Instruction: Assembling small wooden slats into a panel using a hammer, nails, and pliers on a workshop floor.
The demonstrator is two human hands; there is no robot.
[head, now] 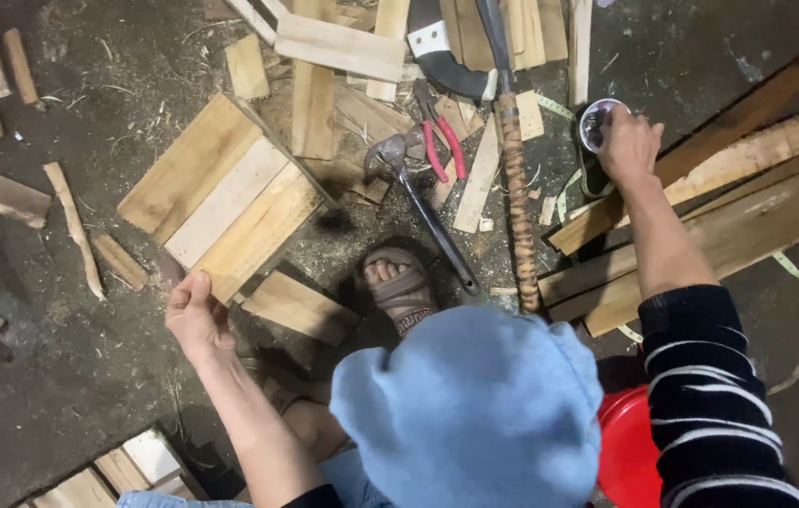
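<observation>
Wooden panel (221,193) gripped at its corner by left hand (194,310), right hand (627,143) clasping a round tin (597,122).

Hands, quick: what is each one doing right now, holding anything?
Left hand: closed on the corner of the wooden slat panel.
Right hand: resting on a small round shiny container; whether it grips it cannot be told.

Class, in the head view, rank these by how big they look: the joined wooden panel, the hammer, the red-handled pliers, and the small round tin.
1. Wooden panel, clearly largest.
2. Hammer, long but slim.
3. Red-handled pliers.
4. Round tin, partly covered by the right hand, so its rank below the pliers is unsure.
</observation>
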